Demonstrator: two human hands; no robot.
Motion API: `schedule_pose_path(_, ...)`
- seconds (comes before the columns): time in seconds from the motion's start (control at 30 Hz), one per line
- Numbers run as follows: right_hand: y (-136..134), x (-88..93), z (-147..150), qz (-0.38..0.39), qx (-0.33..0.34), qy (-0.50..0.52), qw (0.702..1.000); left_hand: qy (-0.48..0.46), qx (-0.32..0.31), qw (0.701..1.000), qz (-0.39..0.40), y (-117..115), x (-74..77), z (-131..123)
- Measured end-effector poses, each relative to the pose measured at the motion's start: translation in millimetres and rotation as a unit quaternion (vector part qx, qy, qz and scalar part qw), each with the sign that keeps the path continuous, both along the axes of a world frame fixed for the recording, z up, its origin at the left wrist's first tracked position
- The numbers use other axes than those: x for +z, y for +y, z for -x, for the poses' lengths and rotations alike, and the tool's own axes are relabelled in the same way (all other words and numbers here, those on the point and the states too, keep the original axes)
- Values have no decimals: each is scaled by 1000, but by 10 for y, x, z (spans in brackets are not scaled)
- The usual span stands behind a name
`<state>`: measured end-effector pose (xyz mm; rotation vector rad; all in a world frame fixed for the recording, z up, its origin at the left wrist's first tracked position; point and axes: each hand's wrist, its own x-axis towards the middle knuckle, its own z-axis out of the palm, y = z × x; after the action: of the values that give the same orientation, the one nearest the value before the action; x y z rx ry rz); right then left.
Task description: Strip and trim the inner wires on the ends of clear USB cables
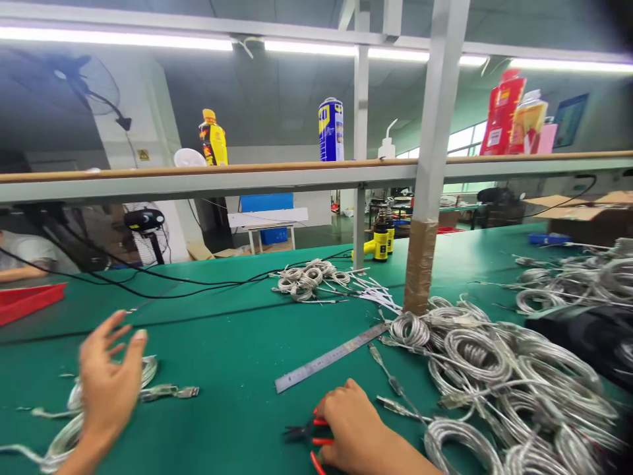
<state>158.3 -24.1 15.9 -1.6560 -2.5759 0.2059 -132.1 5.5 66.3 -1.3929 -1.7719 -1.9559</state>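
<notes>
My left hand [109, 379] hovers open, fingers spread, just above a loose translucent cable [148, 389] with a USB plug lying on the green table mat [232, 343]. My right hand [353, 425] rests at the near edge, fingers curled over red-handled pliers [304, 433] whose dark jaws point left. A steel ruler [331, 357] lies diagonally just beyond the right hand. A big heap of coiled silvery cables [499, 376] spreads to the right of that hand.
A grey post [428, 198] with taped base stands in the table's middle. Behind it lie a small cable bundle [306, 277], white ties and a yellow tool [378, 243]. A red tray [27, 300] sits far left. A shelf rail carries spray cans and bottles.
</notes>
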Motion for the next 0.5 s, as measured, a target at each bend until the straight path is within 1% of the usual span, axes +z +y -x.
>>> schedule_pose_path(0.03, -1, 40, -54, -1, -5, 0, 1000, 12, -56, 997, 60, -18, -28, -174)
schedule_pose_path(0.07, 0, 85, -119, -5, -11, 1, 1000, 30, -99, 991, 88, -45, -47, -352)
schedule_pose_path(0.13, 1, 185, -287, -16, -33, 2, 999, 106, -170, 976, 80, -121, -67, -686)
schedule_pose_path(0.17, -6, 240, -388, -22, -47, 0, 999, 128, -214, 963, 102, -167, -73, -830)
schedule_pose_path(0.23, -50, 349, -616, -26, -78, -13, 997, 122, -307, 930, 163, -266, -90, -1049)
schedule_pose_path(0.3, -150, 435, -841, -18, -86, -22, 996, 92, -390, 887, 229, -369, -129, -1184)
schedule_pose_path(0.37, -292, 470, -1018, 3, -53, -7, 999, 74, -452, 847, 270, -464, -192, -1257)
schedule_pose_path(0.43, -443, 433, -1123, 16, -14, 12, 1000, 60, -495, 816, 292, -534, -275, -1296)
schedule_pose_path(0.5, -568, 328, -1171, -10, 9, 25, 1000, 38, -518, 796, 311, -573, -365, -1320)
